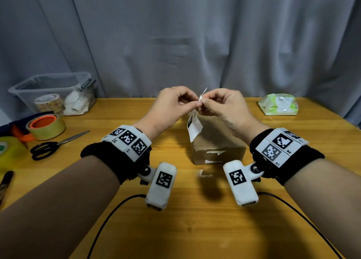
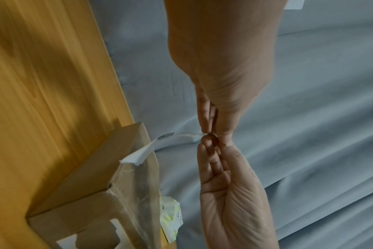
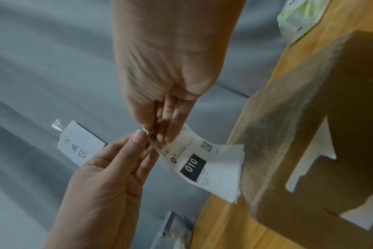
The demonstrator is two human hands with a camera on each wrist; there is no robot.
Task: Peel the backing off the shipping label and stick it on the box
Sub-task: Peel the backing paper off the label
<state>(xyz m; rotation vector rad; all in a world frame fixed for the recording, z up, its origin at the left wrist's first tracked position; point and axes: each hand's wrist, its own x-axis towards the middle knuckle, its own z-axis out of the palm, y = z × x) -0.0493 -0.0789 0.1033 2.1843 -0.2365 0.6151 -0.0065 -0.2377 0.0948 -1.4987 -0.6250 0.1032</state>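
Both hands pinch one corner of the label [image 3: 199, 161], left hand [image 1: 172, 104] and right hand [image 1: 222, 104], above the box [image 1: 216, 143]; split the backing slowly, keeping the label uncreased

Both forearms bare, no sleeves. Each wrist has a black fabric band [image 1: 117, 161] with a white plate on top carrying black square fiducial tags; the left plate [image 1: 128, 140] shows three, the right plate [image 1: 278, 145] has small printed codes beside its tags. White camera pod [image 1: 161, 184] hangs off each band on a screwed bracket, one tag each. Thin black cable [image 1: 109, 217] trails from each pod.
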